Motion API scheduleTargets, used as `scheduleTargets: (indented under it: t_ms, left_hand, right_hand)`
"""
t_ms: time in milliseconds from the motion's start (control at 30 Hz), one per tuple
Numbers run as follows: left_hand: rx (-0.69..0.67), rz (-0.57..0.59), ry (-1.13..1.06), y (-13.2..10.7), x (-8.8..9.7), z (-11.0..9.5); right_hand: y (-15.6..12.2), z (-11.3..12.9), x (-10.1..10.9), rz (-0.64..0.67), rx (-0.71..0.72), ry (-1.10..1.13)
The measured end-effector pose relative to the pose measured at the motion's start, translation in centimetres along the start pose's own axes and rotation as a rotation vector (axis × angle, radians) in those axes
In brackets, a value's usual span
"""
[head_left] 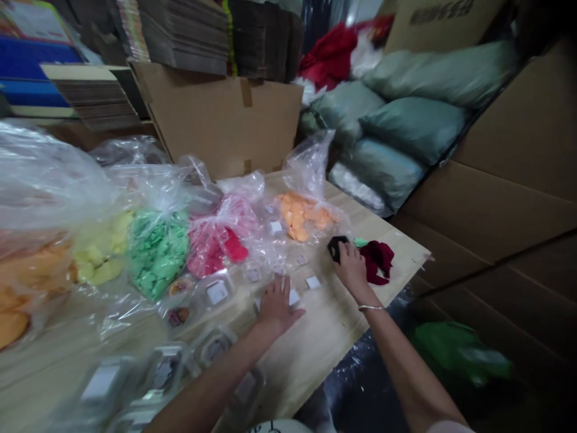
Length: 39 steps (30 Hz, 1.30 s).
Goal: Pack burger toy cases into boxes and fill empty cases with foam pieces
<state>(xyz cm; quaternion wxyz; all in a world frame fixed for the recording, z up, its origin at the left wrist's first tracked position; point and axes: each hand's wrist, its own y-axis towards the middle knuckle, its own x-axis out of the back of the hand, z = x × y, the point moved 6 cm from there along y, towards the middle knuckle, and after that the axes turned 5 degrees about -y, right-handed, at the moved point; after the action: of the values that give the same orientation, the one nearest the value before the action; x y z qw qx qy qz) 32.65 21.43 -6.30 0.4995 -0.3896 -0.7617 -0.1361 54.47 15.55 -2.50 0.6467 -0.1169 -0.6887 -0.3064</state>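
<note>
My left hand (276,305) lies palm down on the wooden table (333,328), fingers stretched out over a small white card or clear container (294,297), mostly hidden beneath it. My right hand (351,267), with a bangle at the wrist, has its fingers closed on a small black angular object (336,248) whose kind I cannot make out. Just right of it is a crumpled dark red cloth (377,262) with a bit of light green beside it. A loose white square (312,282) lies between the hands.
Clear bags hold orange (297,216), pink (210,252), green (160,255) and yellow (97,264) pieces. Several clear plastic boxes (164,370) stand front left. A cardboard box (225,120) blocks the back; stuffed sacks (415,129) and cardboard (509,204) lie beyond the right edge.
</note>
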Motion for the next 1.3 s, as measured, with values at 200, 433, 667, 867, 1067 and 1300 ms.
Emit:
scheduleTargets:
  t_ms: [200,433,667,867,1067,1300]
  left_hand:
    - [-0.039,-0.106,0.000,-6.9,3.6,3.3]
    - [0.390,-0.255,-0.241,-21.0,3.8,11.9]
    - [0.533,-0.363,-1.171,-21.0,0.4,11.3]
    - [0.602,-0.322,-1.465,-19.1,0.1,10.3]
    - [0.538,-0.307,-1.389,-19.4,0.5,10.5]
    - [0.674,-0.269,-1.389,-20.6,1.0,11.0]
  right_hand:
    - [-4.8,10.3,1.1,0.025,0.477,0.306]
    - [-15.5,19.6,2.1,0.348,0.587,0.752]
    - [-19.8,23.0,3.2,0.453,0.486,0.974]
    - [-21.1,22.5,1.8,0.737,0.308,1.484]
    - [-22.3,22.1,-1.2,0.934,0.171,1.650]
    - [-21.4,20.8,-2.5,0.763,0.077,1.556]
